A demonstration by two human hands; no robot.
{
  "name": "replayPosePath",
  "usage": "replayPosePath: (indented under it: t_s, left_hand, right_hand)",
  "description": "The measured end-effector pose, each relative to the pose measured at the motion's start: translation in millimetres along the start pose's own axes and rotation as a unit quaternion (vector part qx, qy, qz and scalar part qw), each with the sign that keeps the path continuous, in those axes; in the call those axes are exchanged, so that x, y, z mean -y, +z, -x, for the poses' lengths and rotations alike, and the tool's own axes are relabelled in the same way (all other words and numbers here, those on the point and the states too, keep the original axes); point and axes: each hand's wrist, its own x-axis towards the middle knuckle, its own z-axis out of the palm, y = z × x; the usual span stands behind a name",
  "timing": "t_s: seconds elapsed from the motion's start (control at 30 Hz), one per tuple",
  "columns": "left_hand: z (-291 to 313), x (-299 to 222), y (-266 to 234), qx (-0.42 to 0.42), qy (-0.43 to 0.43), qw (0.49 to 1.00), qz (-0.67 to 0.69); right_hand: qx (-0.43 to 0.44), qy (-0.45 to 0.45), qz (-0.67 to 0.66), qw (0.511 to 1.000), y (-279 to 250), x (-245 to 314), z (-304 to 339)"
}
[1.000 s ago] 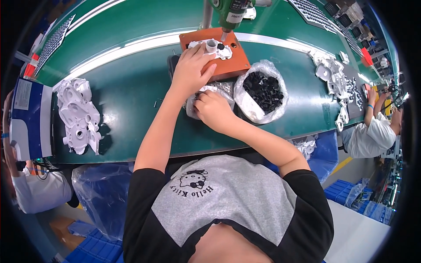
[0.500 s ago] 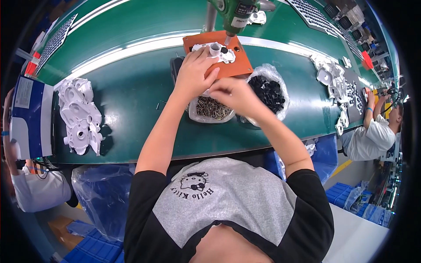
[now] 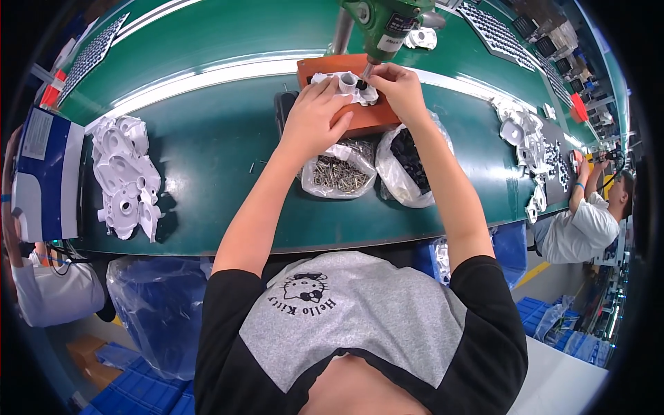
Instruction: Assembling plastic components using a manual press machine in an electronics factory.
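A white molded housing (image 3: 348,83) with a round collar and a small black piece lies on the orange fixture block (image 3: 375,119). My left hand (image 3: 317,119) rests over the housing's left side, its fingers stretched out and lying flat. Beside the tip of the green press (image 3: 389,33), my right hand (image 3: 401,88) has thumb and forefinger pinched together close above the black piece. Whatever is in that pinch is too small to make out. Nearer to me stand a clear bag of metal pins (image 3: 337,174) and a bag of black parts (image 3: 404,166).
White housings (image 3: 124,181) are piled at the left of the green bench (image 3: 214,200), with more housings (image 3: 520,131) at the right. A dark case (image 3: 282,111) sits left of the fixture. Co-workers occupy both sides. Blue plastic-lined bins (image 3: 155,311) stand below the front edge.
My right hand has moved up and away from above the pin bag to the press tip. The left hand has stayed on the housing. The bag of black parts is now partly behind my right forearm.
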Motion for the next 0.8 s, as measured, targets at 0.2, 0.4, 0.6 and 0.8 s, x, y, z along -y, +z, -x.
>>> replayPosePath:
  t_s: [0.2, 0.4, 0.6, 0.8]
  left_hand:
    - [0, 1, 1, -0.004, 0.005, 1.0, -0.001]
    - [-1, 0, 1, -0.005, 0.01, 1.0, -0.002]
    - [0, 0, 2, 0.0, 0.008, 1.0, -0.005]
    - [0, 1, 2, 0.006, 0.003, 1.0, -0.009]
  right_hand:
    - [-0.003, -0.01, 0.057, 0.998, 4, -1, 2]
    - [-0.026, -0.036, 0.09, 0.995, 6, 3, 4]
    - [-0.021, -0.016, 0.074, 0.997, 4, 5, 7]
    - [-0.003, -0.052, 0.103, 0.993, 2, 4, 12]
